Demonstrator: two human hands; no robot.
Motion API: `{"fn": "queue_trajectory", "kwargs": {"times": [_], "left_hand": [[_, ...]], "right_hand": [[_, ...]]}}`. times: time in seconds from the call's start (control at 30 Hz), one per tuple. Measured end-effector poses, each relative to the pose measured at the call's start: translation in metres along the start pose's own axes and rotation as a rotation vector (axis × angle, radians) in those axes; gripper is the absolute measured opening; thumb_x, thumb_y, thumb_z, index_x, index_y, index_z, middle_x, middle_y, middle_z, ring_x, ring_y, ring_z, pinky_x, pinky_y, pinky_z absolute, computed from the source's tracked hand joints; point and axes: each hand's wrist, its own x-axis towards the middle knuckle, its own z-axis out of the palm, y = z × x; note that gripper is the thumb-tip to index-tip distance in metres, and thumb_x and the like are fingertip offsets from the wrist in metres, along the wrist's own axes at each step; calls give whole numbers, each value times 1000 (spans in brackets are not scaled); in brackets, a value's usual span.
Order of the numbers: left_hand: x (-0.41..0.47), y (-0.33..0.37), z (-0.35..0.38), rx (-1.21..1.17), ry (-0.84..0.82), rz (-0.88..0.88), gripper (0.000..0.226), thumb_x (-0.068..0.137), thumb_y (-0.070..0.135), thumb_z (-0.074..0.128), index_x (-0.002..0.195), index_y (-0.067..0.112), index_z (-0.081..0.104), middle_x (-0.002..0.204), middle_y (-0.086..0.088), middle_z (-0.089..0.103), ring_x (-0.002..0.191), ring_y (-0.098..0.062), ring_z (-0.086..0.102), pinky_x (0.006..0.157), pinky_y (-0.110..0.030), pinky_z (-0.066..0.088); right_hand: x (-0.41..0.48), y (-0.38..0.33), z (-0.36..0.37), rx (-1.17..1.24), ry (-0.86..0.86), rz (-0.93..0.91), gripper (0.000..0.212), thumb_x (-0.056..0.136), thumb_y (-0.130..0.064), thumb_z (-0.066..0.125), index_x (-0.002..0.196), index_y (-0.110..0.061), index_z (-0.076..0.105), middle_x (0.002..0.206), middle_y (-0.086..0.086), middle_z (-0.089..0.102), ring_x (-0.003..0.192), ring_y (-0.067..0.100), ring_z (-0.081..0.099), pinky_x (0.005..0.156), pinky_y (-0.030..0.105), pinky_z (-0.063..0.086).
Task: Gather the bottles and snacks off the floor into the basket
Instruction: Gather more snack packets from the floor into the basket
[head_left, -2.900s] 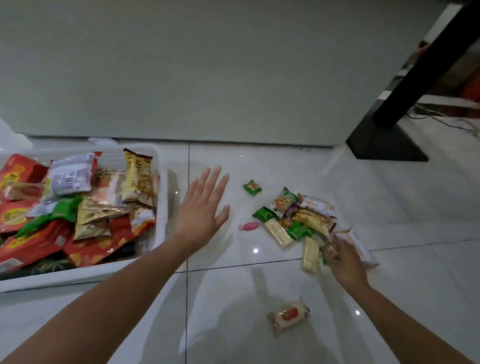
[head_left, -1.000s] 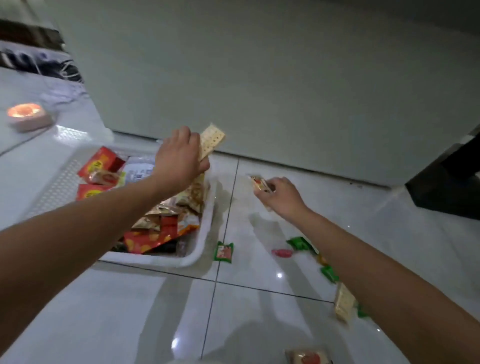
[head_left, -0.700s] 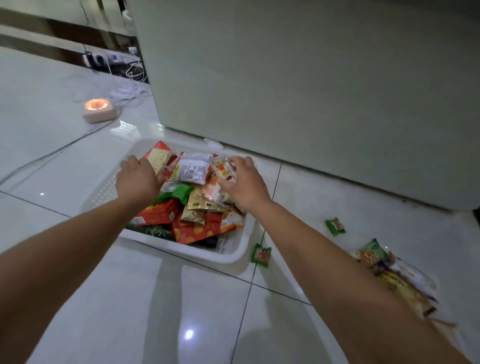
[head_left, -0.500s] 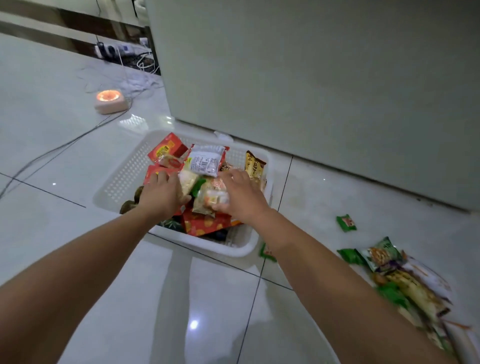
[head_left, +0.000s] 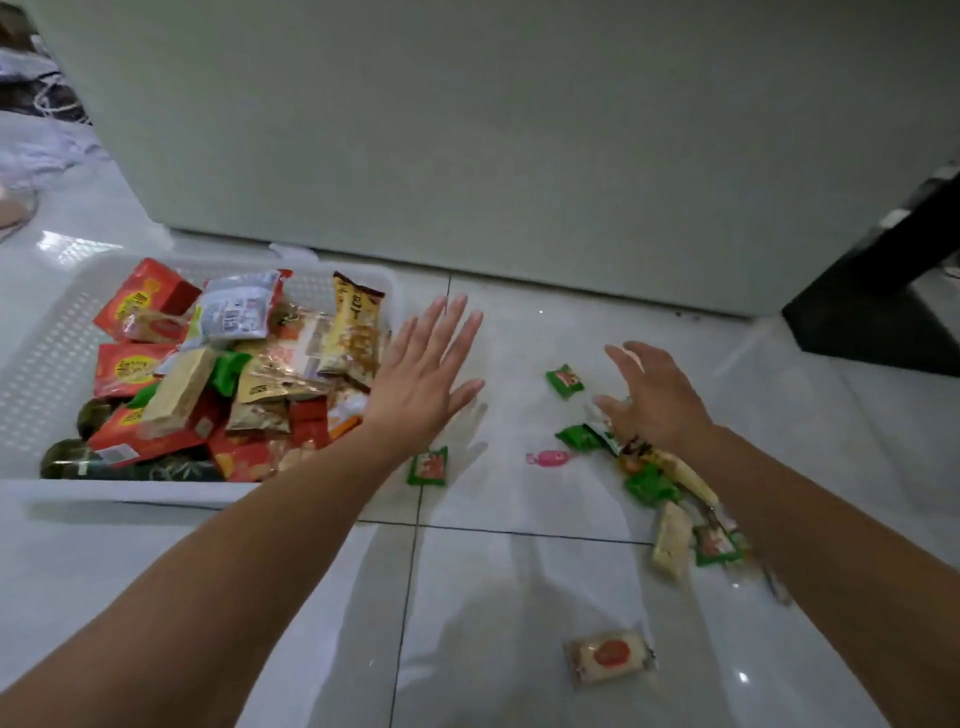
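**Stragglers at risk of being missed**

While both hands are empty, the left hand (head_left: 423, 371) splayed flat beside the white perforated plastic basket (head_left: 49, 358) and the right hand (head_left: 657, 397) open-fingered over the heap of small wrapped snacks (head_left: 670, 499), scattered pieces could be overlooked: a green square sachet (head_left: 427, 466) near the rim, a pink twist-wrapped candy (head_left: 549, 458), a clear-wrapped pale cake (head_left: 609, 656).

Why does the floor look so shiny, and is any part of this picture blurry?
Head view: the glossy floor tiles mirror both arms as pale reflections and show small glare dots; the snack pile by the right hand is smeared; the left hand is fairly sharp; straight edges bend, a wide-lens effect.
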Motion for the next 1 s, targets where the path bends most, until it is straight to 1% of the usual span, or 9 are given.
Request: {"fn": "queue_trajectory", "kwargs": {"times": [0.2, 0.3, 0.37, 0.43, 0.6, 0.73, 0.87, 0.93, 1.0], "left_hand": [[17, 77, 60, 19, -199, 195, 77, 90, 66, 13, 146, 27, -22, 154, -1, -29, 141, -21, -27, 115, -40, -14], [22, 99, 83, 2, -293, 211, 77, 91, 66, 15, 146, 27, -21, 155, -3, -28, 143, -24, -25, 116, -41, -12], [30, 112, 97, -10, -354, 223, 77, 91, 65, 20, 146, 28, -20, 155, -4, -28, 143, -25, -24, 116, -42, -11], [40, 125, 109, -19, -399, 239, 81, 90, 65, 25, 147, 29, -19, 155, -5, -28, 143, -26, -24, 116, -42, -10], [71, 160, 138, -33, -438, 259, 83, 89, 66, 32, 148, 31, -15, 156, -6, -25, 144, -28, -20, 117, -43, -7], [91, 186, 154, -97, -498, 296, 72, 92, 63, 27, 149, 35, -8, 157, -4, -21, 145, -26, -17, 117, -44, -4], [89, 186, 164, -69, -602, 319, 69, 97, 50, 31, 151, 26, -5, 159, -3, -16, 146, -25, -12, 117, -43, -3], [85, 185, 163, -107, -556, 318, 70, 96, 40, 42, 151, 23, 3, 160, -3, -6, 147, -27, -2, 118, -43, 3], [84, 187, 159, -131, -468, 306, 63, 93, 25, 51, 149, 19, 21, 157, -6, 16, 141, -32, 19, 115, -43, 17]], "right_hand": [[-83, 127, 35, 88, -133, 517, 75, 88, -60, 44, 150, -33, 13, 160, 6, 4, 147, 30, 5, 117, 52, 12], [-107, 155, 50, 57, -235, 616, 92, 69, -80, 26, 149, -40, 7, 161, 0, -1, 147, 27, 1, 116, 55, 10], [-111, 164, 61, 42, -263, 613, 93, 67, -82, 27, 148, -41, 5, 161, -1, -2, 148, 26, -1, 116, 56, 8], [-106, 167, 72, 38, -291, 591, 84, 79, -74, 38, 148, -43, 2, 161, -1, -8, 148, 26, -6, 117, 56, 4], [-72, 151, 100, 41, -341, 432, 84, 83, -70, 41, 148, -42, -6, 159, 1, -20, 147, 29, -13, 114, 58, -4], [-53, 138, 121, 100, -328, 386, 82, 85, -66, 42, 148, -42, -6, 159, 1, -19, 147, 28, -13, 113, 61, -2], [-50, 136, 137, 225, -320, 424, 79, 85, -64, 45, 147, -45, 0, 159, -2, -18, 148, 27, -4, 112, 62, 4], [-48, 137, 139, 220, -321, 425, 77, 85, -63, 46, 147, -43, 5, 159, 0, -18, 147, 30, 5, 112, 62, 9], [-47, 138, 139, 211, -318, 418, 76, 86, -61, 48, 148, -40, 9, 159, 2, -16, 145, 33, 13, 112, 59, 16]]}}
